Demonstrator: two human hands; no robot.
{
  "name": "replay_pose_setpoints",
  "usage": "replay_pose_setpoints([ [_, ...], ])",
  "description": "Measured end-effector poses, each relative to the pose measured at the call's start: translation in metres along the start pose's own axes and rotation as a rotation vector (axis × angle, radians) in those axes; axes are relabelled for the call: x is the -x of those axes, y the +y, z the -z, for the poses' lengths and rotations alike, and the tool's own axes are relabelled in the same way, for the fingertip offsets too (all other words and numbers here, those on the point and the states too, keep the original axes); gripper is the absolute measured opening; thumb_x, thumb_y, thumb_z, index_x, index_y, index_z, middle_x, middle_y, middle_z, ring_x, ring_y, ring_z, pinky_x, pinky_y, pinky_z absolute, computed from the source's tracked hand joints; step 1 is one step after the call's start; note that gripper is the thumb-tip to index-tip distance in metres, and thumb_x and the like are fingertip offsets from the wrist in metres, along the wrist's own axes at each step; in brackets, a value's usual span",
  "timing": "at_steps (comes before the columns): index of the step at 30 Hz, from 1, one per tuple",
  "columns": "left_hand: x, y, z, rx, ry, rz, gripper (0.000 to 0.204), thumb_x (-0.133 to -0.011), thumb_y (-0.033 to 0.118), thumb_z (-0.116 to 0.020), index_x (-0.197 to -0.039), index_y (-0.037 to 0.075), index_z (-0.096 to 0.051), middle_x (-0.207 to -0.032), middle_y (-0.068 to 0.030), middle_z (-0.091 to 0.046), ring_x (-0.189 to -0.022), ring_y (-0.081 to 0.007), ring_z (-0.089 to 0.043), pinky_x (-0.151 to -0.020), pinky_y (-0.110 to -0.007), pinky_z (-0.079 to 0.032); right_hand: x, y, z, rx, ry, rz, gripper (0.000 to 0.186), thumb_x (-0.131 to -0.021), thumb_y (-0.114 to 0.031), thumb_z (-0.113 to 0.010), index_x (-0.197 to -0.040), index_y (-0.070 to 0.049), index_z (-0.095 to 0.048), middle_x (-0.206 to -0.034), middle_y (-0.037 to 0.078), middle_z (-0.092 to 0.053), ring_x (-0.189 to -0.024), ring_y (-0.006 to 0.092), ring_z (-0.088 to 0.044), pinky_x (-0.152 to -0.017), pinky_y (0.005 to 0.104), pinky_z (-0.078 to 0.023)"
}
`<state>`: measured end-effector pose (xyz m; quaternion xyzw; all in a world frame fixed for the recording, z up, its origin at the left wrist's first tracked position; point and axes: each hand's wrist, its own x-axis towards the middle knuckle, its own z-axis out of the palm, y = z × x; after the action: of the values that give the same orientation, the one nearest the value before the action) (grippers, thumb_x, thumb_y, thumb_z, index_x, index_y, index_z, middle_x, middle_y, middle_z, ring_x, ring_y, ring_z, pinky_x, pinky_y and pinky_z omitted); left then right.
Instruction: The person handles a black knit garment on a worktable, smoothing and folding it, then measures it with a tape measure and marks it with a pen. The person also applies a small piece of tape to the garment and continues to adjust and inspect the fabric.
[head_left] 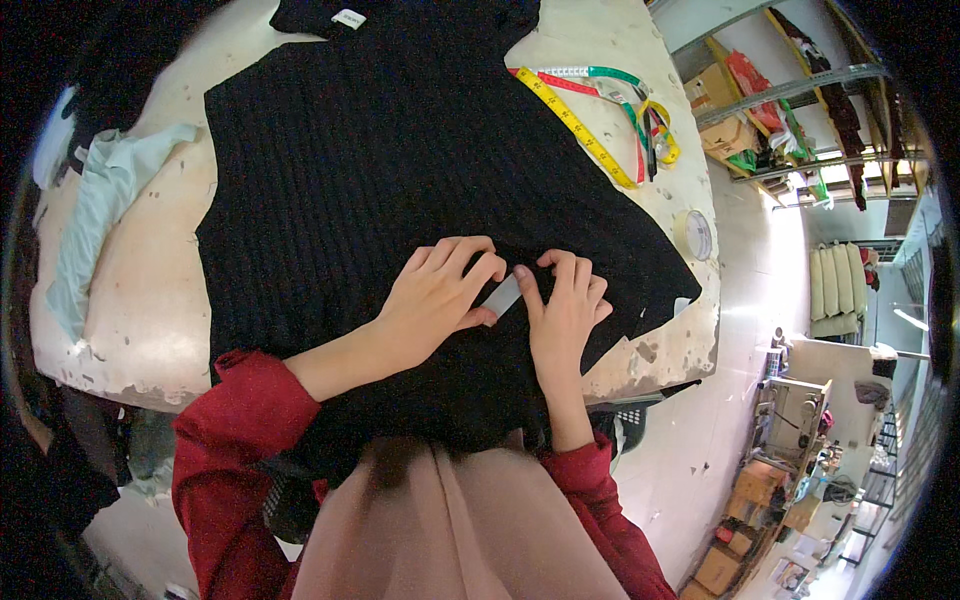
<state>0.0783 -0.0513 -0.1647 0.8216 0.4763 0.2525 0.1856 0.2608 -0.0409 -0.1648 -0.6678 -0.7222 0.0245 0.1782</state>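
Both hands [430, 290] [562, 315] pinch one white strip [504, 297] on black knitwear [340, 170], tape measures [575, 126] and tape roll [692, 236] alongside.

From head height, our fisheye view faces down, close above and behind our left hand [432, 290] and right hand [563, 312], spanning the table [150, 300] around them.

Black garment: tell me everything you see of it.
The black garment looks like ribbed knit. It lies spread on the table, draping over the near edge, with a white tag at its far end. The left hand and right hand touch it around a pale strip; a tape measure lies along its right side. Its full cut is unclear.
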Motion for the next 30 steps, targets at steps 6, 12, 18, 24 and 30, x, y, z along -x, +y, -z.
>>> replay_pose_setpoints([
  [6,-0.004,-0.006,0.001,0.088,0.012,-0.02,0.064,-0.068,0.031,-0.084,-0.114,0.009,-0.046,-0.126,-0.0107,-0.047,-0.119,-0.0304,-0.047,-0.094,-0.042,-0.04,-0.013,-0.009,0.023,-0.003,-0.094,0.052,0.028,-0.091,-0.034,-0.064,-0.107,-0.012,-0.058,-0.107,0.008,-0.055,-0.097,0.0295,-0.055,-0.079,0.0428,-0.039],
  [12,-0.004,-0.003,0.004,0.483,0.291,0.071,0.045,-0.08,0.01,-0.073,-0.112,0.004,-0.042,-0.11,-0.0114,-0.046,-0.099,-0.0253,-0.048,-0.088,-0.037,-0.04,-0.079,-0.07,0.027,-0.104,0.328,0.384,0.023,-0.092,-0.022,-0.061,-0.11,-0.009,-0.058,-0.101,0.009,-0.058,-0.091,0.0277,-0.06,-0.074,0.0399,-0.045],
  [18,0.001,-0.003,-0.005,0.679,0.474,0.081,0.035,-0.083,-0.011,-0.047,-0.11,0.007,-0.033,-0.109,-0.0098,-0.042,-0.096,-0.0167,-0.042,-0.09,-0.031,-0.036,-0.09,-0.041,-0.032,-0.328,0.27,0.285,0.022,-0.096,-0.021,-0.055,-0.112,-0.007,-0.057,-0.093,0.008,-0.059,-0.085,0.0245,-0.058,-0.072,0.0359,-0.043],
  [24,-0.001,-0.015,-0.01,1.042,0.614,0.268,0.035,-0.085,-0.011,-0.039,-0.114,0.009,-0.033,-0.111,-0.0084,-0.041,-0.099,-0.015,-0.042,-0.091,-0.031,-0.036,-0.062,-0.077,-0.001,-0.292,0.417,0.167,0.023,-0.095,-0.017,-0.054,-0.115,-0.005,-0.057,-0.106,0.014,-0.059,-0.095,0.027,-0.058,-0.08,0.0391,-0.043],
  [30,-0.008,-0.017,-0.01,1.105,0.613,0.291,0.032,-0.087,-0.01,-0.045,-0.112,0.009,-0.039,-0.107,-0.0067,-0.043,-0.097,-0.0145,-0.044,-0.091,-0.029,-0.038,-0.044,-0.063,-0.024,-0.968,0.233,0.015,0.022,-0.096,-0.018,-0.058,-0.114,-0.007,-0.055,-0.095,0.006,-0.055,-0.078,0.0156,-0.053,-0.069,0.029,-0.043],
])
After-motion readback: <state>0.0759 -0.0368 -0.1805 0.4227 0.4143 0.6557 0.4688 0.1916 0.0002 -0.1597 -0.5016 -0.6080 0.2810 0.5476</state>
